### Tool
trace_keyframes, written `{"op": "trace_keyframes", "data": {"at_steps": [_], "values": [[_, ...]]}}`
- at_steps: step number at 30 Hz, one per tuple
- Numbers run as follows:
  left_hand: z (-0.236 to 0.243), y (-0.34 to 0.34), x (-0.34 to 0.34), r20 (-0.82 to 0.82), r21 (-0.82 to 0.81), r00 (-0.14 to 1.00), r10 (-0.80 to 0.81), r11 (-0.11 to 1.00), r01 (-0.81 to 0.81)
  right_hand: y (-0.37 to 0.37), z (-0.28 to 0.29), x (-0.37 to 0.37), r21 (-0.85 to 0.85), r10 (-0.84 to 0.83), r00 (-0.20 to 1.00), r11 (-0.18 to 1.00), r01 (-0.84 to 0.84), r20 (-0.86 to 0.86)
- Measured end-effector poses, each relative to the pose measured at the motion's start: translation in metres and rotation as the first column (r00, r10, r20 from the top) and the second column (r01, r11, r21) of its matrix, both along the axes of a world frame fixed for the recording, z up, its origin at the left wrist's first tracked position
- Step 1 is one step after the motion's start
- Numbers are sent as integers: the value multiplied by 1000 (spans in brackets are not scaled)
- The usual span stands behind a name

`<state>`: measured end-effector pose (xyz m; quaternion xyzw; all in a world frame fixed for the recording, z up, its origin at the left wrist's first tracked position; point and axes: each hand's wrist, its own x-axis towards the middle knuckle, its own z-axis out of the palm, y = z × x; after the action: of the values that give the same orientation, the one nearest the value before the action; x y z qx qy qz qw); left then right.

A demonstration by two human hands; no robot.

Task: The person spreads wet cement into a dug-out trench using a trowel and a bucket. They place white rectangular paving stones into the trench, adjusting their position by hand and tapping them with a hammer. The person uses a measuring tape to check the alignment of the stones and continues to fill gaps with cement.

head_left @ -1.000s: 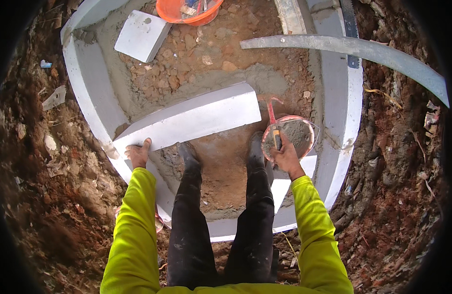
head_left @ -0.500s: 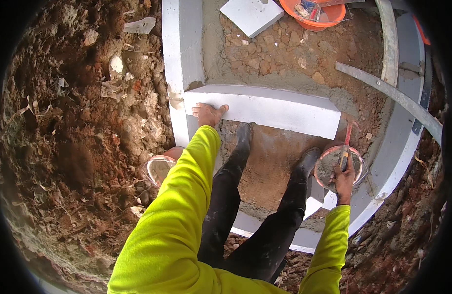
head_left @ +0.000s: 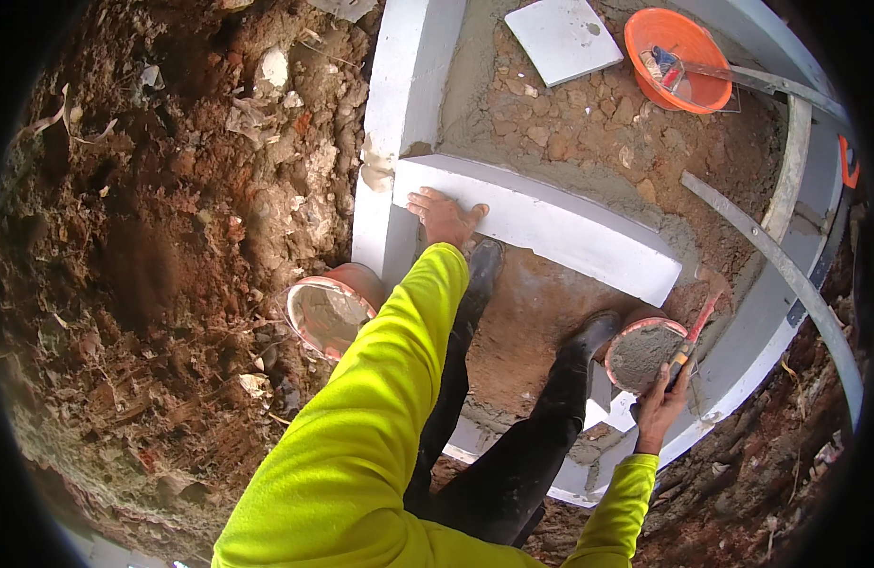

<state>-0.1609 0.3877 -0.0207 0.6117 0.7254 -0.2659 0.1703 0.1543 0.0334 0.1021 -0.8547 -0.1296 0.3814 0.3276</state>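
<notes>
My left hand [head_left: 443, 216] rests flat on the left end of a long white block [head_left: 551, 225] that lies across the pit, where it meets the white curved wall [head_left: 399, 104]. My right hand [head_left: 666, 402] grips the orange handle of a trowel [head_left: 691, 333] held over a pink pan of grey mortar [head_left: 642, 352]. My black boots stand on the red earth floor between the block and the near wall.
A second pink pan [head_left: 325, 310] lies tipped on the soil outside the wall. An orange bowl with tools [head_left: 677, 59] and a white square slab [head_left: 563, 38] sit at the back. A grey curved bar [head_left: 776, 270] crosses the right side. Loose rocky soil surrounds the ring.
The view has swung left. My left hand stays on the block's end; my right hand has kept the trowel at the mortar pan.
</notes>
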Motion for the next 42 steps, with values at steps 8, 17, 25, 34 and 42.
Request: {"op": "trace_keyframes", "data": {"at_steps": [8,17,25,34,42], "values": [[4,-17,0,56,161,995,81,983,-89,219,-9,-94,360,853,506,435,-826,129],[0,-49,24,791,-428,-317,523,104,-898,350,-58,-181,82,926,-146,-185,-979,349],[-34,-48,6,756,-378,-280,592,46,-925,377,-41,-191,-83,900,-368,-358,-930,235],[-23,-44,17,692,124,520,500,627,-769,391,-52,-178,-109,890,-383,-367,-924,247],[-32,-43,17,766,-23,267,585,439,-898,393,-50,-187,-93,869,-376,-367,-926,320]]}}
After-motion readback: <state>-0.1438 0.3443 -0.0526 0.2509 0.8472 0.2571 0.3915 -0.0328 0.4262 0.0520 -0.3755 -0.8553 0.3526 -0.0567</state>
